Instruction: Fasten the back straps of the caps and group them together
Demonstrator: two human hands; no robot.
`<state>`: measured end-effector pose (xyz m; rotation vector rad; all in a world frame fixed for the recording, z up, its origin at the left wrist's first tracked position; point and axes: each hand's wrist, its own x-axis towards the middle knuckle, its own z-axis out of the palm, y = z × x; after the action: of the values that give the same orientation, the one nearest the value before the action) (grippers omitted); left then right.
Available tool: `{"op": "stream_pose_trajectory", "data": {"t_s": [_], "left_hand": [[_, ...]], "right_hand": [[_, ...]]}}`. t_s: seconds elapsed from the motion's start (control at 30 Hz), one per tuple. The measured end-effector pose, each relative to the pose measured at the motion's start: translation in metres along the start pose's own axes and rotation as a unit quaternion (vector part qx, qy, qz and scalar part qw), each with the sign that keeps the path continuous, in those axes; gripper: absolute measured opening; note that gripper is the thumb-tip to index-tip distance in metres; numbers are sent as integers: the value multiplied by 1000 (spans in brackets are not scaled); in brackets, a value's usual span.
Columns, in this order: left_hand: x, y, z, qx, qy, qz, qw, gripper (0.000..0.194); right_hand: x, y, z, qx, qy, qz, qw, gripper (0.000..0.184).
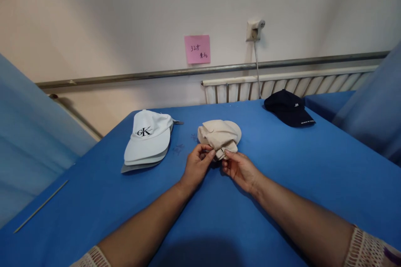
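A beige baseball cap (219, 131) rests on the blue-covered table, its brim pointing away from me to the far right. Its back strap, with a metal buckle (220, 153), faces me. My left hand (198, 162) pinches the strap just left of the buckle, thumb against fingers. On the other side, my right hand (239, 169) grips the strap at the buckle's right edge, with its thumb on top and fingers curled below. The cap's crown looks folded and slightly crumpled.
Stacked caps (148, 137), a white one on top, lie to the left. A black cap (290, 108) sits at the far right. A thin stick (40, 207) lies near the table's left edge. Behind are a metal rail (150, 75), a radiator (282, 85) and blue curtains (28, 133).
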<state>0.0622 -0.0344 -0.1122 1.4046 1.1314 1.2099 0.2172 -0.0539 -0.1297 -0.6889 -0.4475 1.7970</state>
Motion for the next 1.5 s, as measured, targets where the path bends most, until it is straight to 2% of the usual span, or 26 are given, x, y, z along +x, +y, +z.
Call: {"op": "stream_pose_trajectory", "data": {"t_s": [0.1, 0.17, 0.37, 0.5, 0.6, 0.93, 1.17, 1.5], "left_hand": [[3, -2, -2, 40, -9, 8, 999, 30], [3, -2, -1, 35, -32, -12, 999, 31], [-3, 3, 2, -91, -85, -100, 987, 45], [-3, 6, 2, -127, -95, -117, 980, 54], [-2, 5, 4, -133, -92, -119, 980, 58], [-1, 3, 6, -80, -32, -120, 989, 51], [0, -3, 7, -76, -45, -120, 989, 53], [1, 3, 4, -123, -46, -155, 979, 55]], "right_hand": [[3, -2, -1, 4, 37, -36, 999, 26], [4, -3, -1, 9, 47, -46, 998, 27], [2, -4, 1, 4, 50, -41, 998, 25], [2, -1, 1, -4, 57, -55, 997, 28], [3, 0, 1, -19, 67, -72, 995, 31], [-2, 5, 6, -61, 74, -100, 990, 40], [0, 6, 6, -49, 101, -110, 987, 38], [-1, 7, 4, -69, 76, -103, 989, 42]]}}
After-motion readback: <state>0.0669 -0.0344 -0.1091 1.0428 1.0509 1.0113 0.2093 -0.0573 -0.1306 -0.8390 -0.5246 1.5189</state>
